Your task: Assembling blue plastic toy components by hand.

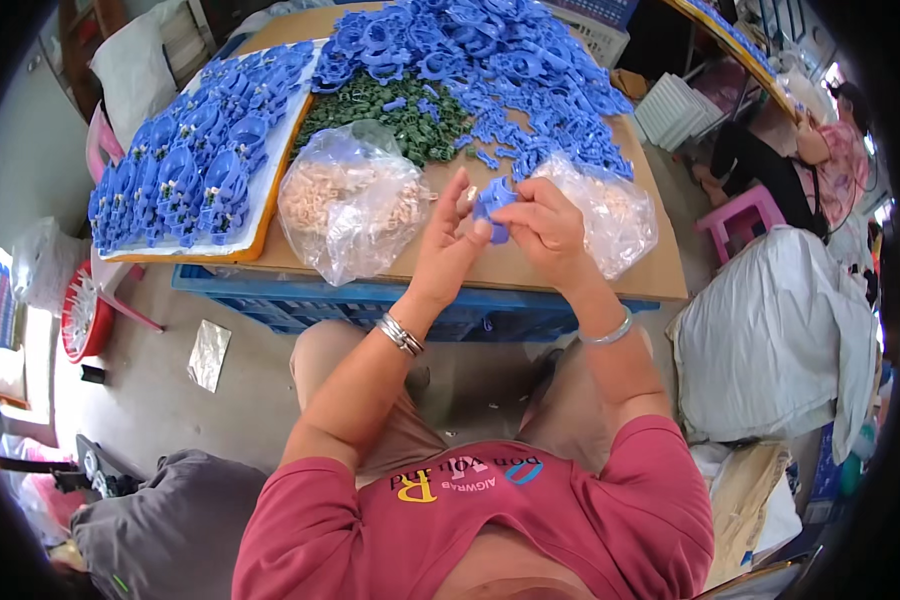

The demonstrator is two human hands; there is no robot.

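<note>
- The left hand (pixel 448 245) and the right hand (pixel 545 225) meet above the front edge of the brown wooden counter (pixel 470 270), both pinching one small blue plastic part (pixel 492 205) between them.
- The left hand's fingers (pixel 460 195) point upward beside the part; the right hand's fingers curl closed over its other side.
- A clear plastic bag of small pale beige pieces (pixel 348 200) lies just left of the hands, and a second clear bag (pixel 615 215) lies just right of them.
- Behind the bags sits a heap of dark green plastic pieces (pixel 390 110), and beyond it a large pile of loose blue plastic parts (pixel 500 60).
- A white tray with an orange rim (pixel 270 185) at the left carries rows of assembled blue parts (pixel 190 170).
</note>
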